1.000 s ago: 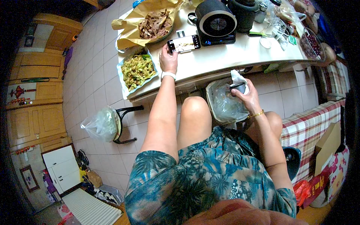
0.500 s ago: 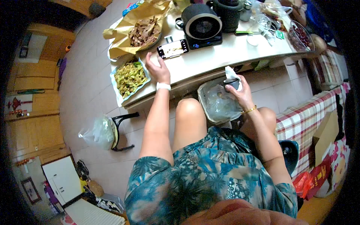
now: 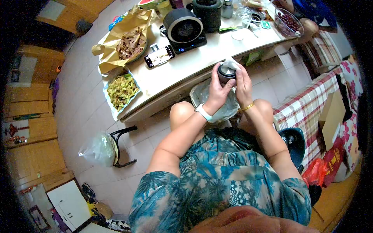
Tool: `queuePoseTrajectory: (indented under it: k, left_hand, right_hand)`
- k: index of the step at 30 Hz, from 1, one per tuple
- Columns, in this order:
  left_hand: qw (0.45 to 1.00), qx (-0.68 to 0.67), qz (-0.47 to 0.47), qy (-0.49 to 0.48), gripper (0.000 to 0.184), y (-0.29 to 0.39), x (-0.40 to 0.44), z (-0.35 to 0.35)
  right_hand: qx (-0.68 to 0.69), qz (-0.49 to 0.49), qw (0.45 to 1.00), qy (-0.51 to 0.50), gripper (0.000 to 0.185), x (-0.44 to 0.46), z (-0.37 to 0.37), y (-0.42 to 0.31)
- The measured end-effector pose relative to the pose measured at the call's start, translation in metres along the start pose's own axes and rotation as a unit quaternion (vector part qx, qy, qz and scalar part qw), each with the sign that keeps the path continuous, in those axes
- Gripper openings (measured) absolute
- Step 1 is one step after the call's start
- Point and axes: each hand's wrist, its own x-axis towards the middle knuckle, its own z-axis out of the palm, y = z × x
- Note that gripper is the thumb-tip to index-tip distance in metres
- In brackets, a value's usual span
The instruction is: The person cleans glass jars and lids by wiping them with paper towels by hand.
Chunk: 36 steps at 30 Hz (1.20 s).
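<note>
Above the front edge of the table, my two hands are together around a small dark round cup (image 3: 226,76), whose inside is partly in view. My left hand (image 3: 218,90) is closed on its left side, thumb across the front. On the right side my right hand (image 3: 243,86) presses a white tissue (image 3: 231,64) against the rim and into the opening. Some of my right fingertips are hidden by the tissue. Below both hands sits a bin with a clear plastic liner (image 3: 199,93).
On the table (image 3: 182,72) are a phone (image 3: 159,56), a round black device (image 3: 183,25), a dark canister (image 3: 207,15), meat on brown paper (image 3: 131,43), a vegetable dish (image 3: 120,91) and a bowl of dark red fruit (image 3: 288,21). A stool (image 3: 123,145) stands left.
My left hand has left its place beside the phone and moved right to take hold of the cup. My right hand has come slightly left with cup and tissue. The view has shifted.
</note>
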Motion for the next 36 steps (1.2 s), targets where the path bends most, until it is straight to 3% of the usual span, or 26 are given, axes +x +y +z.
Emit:
queuePoseTrajectory:
  k: [1, 3, 4, 5, 6, 7, 8, 9, 11, 12, 13, 15, 17, 18, 19, 21, 23, 25, 27, 29, 30, 31, 33, 35, 36]
  left_hand:
    - [0.999, -0.029, 0.036, -0.010, 0.075, -0.004, 0.002, -0.003]
    - [0.995, -0.093, 0.028, -0.019, 0.076, -0.009, 0.003, -0.004]
    - [0.995, -0.093, 0.027, -0.019, 0.076, -0.011, 0.003, -0.005]
    - [0.997, -0.075, 0.006, -0.018, 0.072, -0.013, 0.001, -0.006]
    - [0.998, -0.056, -0.013, -0.017, 0.068, -0.016, 0.001, -0.008]
    - [0.994, 0.079, 0.069, -0.011, 0.058, -0.025, 0.001, -0.012]
    - [0.996, 0.071, 0.043, -0.028, 0.050, -0.035, -0.003, -0.016]
    - [0.997, 0.062, 0.020, -0.046, 0.043, -0.042, -0.004, -0.018]
    - [0.973, 0.207, 0.079, -0.067, 0.062, -0.020, -0.004, -0.020]
    - [0.970, 0.212, 0.099, -0.065, 0.067, -0.013, -0.006, -0.017]
    - [0.966, 0.218, 0.122, -0.065, 0.072, -0.010, -0.006, -0.016]
    - [0.964, 0.215, 0.147, -0.061, 0.074, -0.012, -0.003, -0.015]
    - [0.952, 0.249, 0.178, -0.017, 0.077, -0.012, 0.004, -0.013]
    - [0.952, 0.256, 0.168, 0.004, 0.077, -0.015, 0.008, -0.014]
    - [0.952, 0.262, 0.158, 0.026, 0.077, -0.019, 0.012, -0.016]
    - [0.948, 0.271, 0.163, 0.035, 0.075, -0.011, 0.011, -0.014]
    - [0.924, 0.328, 0.195, -0.039, 0.077, 0.002, 0.006, -0.011]
    - [0.917, 0.312, 0.227, -0.100, 0.078, 0.009, -0.001, -0.004]
    - [0.936, 0.287, 0.190, -0.077, 0.077, 0.007, -0.001, -0.002]
    - [0.934, 0.303, 0.191, -0.014, 0.078, -0.007, 0.001, -0.003]
    - [0.948, 0.281, 0.147, -0.006, 0.079, -0.004, 0.001, -0.002]
    - [0.960, 0.259, 0.103, 0.002, 0.080, 0.000, 0.001, -0.001]
    - [0.968, 0.224, 0.112, -0.008, 0.083, 0.007, 0.009, 0.005]
    - [0.981, 0.148, 0.120, -0.046, 0.094, 0.003, 0.025, 0.009]
    - [0.969, 0.210, 0.123, -0.049, 0.097, 0.002, 0.044, 0.009]
  right_hand:
    - [-0.001, 0.000, 1.000, 0.005, 0.036, 0.000, -0.005, 0.004]
    - [0.057, 0.109, 0.992, 0.030, 0.036, 0.001, -0.018, 0.016]
    - [0.030, 0.099, 0.993, 0.059, 0.037, 0.003, -0.019, -0.001]
    - [0.033, 0.040, 0.997, 0.062, 0.032, 0.005, -0.017, -0.020]
    - [-0.105, -0.095, 0.990, -0.018, 0.028, 0.006, -0.018, -0.020]
    - [-0.237, -0.227, 0.940, -0.097, 0.025, 0.007, -0.018, -0.021]
    - [-0.289, -0.213, 0.904, -0.233, 0.025, 0.004, -0.016, -0.024]
    - [-0.317, -0.232, 0.888, -0.238, 0.026, 0.006, -0.014, -0.024]
    - [-0.212, -0.137, 0.953, -0.170, 0.025, 0.011, -0.015, 0.001]
    - [-0.094, 0.059, 0.979, -0.169, 0.028, 0.016, -0.016, -0.001]
    - [-0.024, 0.174, 0.972, -0.156, 0.034, 0.020, -0.020, 0.020]
    - [0.030, 0.302, 0.942, -0.145, 0.037, 0.026, -0.035, 0.047]
    - [0.016, 0.196, 0.980, -0.017, 0.038, -0.007, -0.020, 0.037]
    - [-0.046, 0.107, 0.993, -0.008, 0.039, -0.021, -0.011, 0.012]
    - [-0.092, 0.083, 0.992, -0.003, 0.041, -0.034, -0.005, -0.001]
    - [-0.100, 0.074, 0.992, 0.019, 0.043, -0.051, -0.003, 0.008]
    - [-0.043, 0.116, 0.992, 0.009, 0.046, -0.044, -0.013, 0.019]
    - [0.096, 0.194, 0.976, -0.011, 0.047, -0.024, -0.024, 0.030]
    - [-0.031, 0.116, 0.986, -0.116, 0.047, -0.010, -0.041, 0.046]
    - [-0.241, 0.108, 0.942, -0.208, 0.055, 0.007, -0.036, -0.017]
    - [-0.237, 0.113, 0.935, -0.239, 0.067, 0.015, -0.040, -0.025]
    - [-0.237, 0.111, 0.935, -0.239, 0.067, 0.025, -0.045, -0.030]
    - [-0.199, 0.133, 0.914, -0.329, 0.067, 0.045, -0.056, -0.035]
    - [-0.207, 0.100, 0.928, -0.295, 0.071, 0.068, -0.068, -0.035]
    - [-0.235, 0.075, 0.934, -0.260, 0.073, 0.089, -0.077, -0.031]
